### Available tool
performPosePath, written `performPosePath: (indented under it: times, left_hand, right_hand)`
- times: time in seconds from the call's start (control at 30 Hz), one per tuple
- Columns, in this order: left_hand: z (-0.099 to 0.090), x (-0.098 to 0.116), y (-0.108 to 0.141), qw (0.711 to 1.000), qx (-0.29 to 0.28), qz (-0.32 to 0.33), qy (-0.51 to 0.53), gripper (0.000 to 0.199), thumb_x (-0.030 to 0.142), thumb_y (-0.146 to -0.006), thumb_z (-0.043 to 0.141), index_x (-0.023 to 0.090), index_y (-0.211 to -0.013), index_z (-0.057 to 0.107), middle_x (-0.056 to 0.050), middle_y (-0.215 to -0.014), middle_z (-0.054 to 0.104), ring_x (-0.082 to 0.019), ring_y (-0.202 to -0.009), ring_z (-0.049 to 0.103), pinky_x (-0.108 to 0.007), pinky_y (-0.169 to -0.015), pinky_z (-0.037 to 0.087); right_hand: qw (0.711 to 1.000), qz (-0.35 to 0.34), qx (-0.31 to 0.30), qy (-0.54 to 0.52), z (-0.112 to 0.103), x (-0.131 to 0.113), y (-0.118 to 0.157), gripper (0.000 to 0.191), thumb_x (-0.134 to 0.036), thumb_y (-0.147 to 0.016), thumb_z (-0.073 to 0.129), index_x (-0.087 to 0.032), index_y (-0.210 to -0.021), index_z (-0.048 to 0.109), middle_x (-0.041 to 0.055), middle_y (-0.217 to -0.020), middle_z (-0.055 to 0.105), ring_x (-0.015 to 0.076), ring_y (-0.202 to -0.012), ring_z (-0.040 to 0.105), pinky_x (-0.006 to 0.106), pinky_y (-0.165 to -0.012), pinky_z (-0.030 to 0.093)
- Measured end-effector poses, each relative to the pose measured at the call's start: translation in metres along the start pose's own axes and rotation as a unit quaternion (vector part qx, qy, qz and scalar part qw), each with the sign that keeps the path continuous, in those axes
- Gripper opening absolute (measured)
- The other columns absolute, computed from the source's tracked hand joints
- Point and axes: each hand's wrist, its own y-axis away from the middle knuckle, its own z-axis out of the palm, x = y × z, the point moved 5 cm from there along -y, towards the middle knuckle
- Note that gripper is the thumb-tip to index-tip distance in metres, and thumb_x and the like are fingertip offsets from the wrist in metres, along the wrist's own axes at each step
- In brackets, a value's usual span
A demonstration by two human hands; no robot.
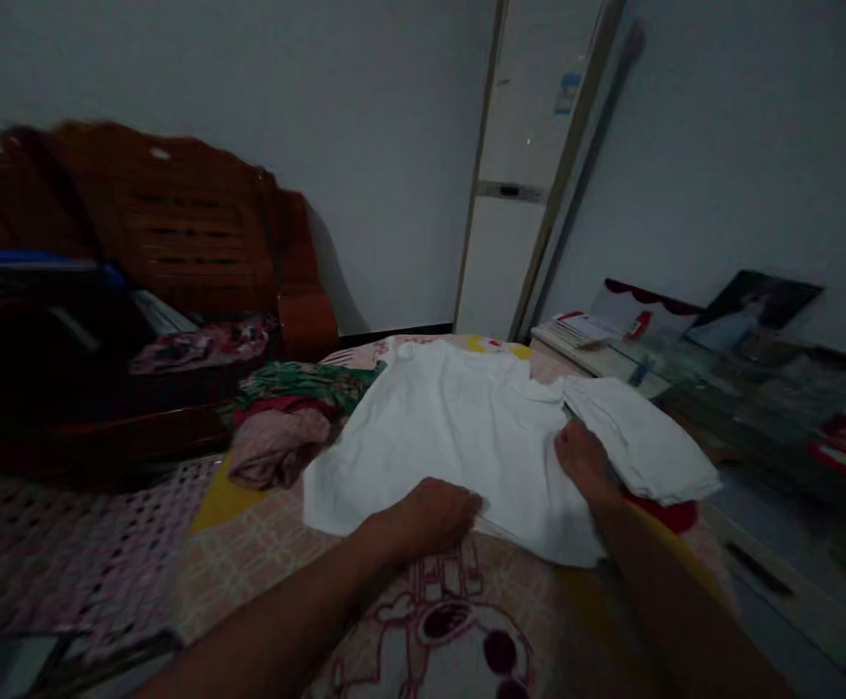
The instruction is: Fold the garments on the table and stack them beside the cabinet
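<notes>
A white shirt (437,437) lies spread out over a patterned cloth (262,544), its surface lightly creased. My left hand (438,515) is closed on the shirt's near edge, around the middle. At the shirt's right side, my right hand (581,454) has its fingers curled in and closed on the fabric. Just beyond it, a folded white garment (641,437) rests on the right. Left of the shirt sits a pile of clothes, with a green patterned piece (306,383) behind a pinkish bundle (281,442).
A wooden bench (189,233) with clothes and dark items on it stands at the left. On the right, a glass-topped cabinet (721,388) carries papers (579,330) and a framed picture (754,306). A tall white unit (514,146) fills the back corner.
</notes>
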Motion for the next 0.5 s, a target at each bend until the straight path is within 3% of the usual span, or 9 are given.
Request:
performPosePath:
  times: [0.13,0.23,0.37,0.5]
  left_hand:
    - [-0.005,-0.003,0.004,1.0,0.011,-0.004,0.005,0.018,0.023,-0.094,0.047,0.017,-0.106,0.059,-0.009,-0.088,0.071,-0.023,-0.078,0.068,-0.031,-0.066,0.048]
    - [-0.007,-0.006,0.004,0.999,0.02,-0.007,0.028,0.017,0.025,-0.096,0.045,0.017,-0.104,0.057,-0.008,-0.08,0.069,-0.022,-0.073,0.067,-0.03,-0.065,0.046]
    - [-0.015,0.004,0.002,0.997,0.031,-0.001,0.077,0.022,0.031,-0.099,0.038,0.018,-0.102,0.056,-0.005,-0.076,0.066,-0.02,-0.072,0.066,-0.027,-0.065,0.045]
    - [-0.021,0.029,-0.003,0.988,0.022,0.024,0.151,0.021,0.032,-0.098,0.041,0.02,-0.106,0.056,-0.004,-0.081,0.068,-0.02,-0.078,0.067,-0.025,-0.066,0.045]
  right_hand:
    - [0.998,0.023,-0.026,-0.043,0.007,0.001,0.013,0.036,-0.029,-0.091,0.048,-0.006,-0.114,0.064,0.0217,-0.108,0.069,0.0295,-0.103,0.065,0.036,-0.087,0.045]
    - [0.996,0.004,-0.041,-0.081,-0.002,-0.002,0.012,0.033,-0.02,-0.087,0.048,-0.011,-0.113,0.068,0.0138,-0.109,0.071,0.0225,-0.101,0.066,0.029,-0.086,0.045]
    - [0.996,-0.006,-0.01,-0.083,-0.044,0.013,-0.001,0.029,-0.014,-0.079,0.05,-0.014,-0.094,0.075,0.0114,-0.098,0.074,0.0219,-0.094,0.066,0.027,-0.08,0.045]
    - [1.0,-0.027,0.014,0.002,-0.086,0.035,-0.004,0.026,-0.016,-0.077,0.052,-0.018,-0.088,0.075,0.0121,-0.099,0.072,0.0259,-0.093,0.065,0.031,-0.071,0.042]
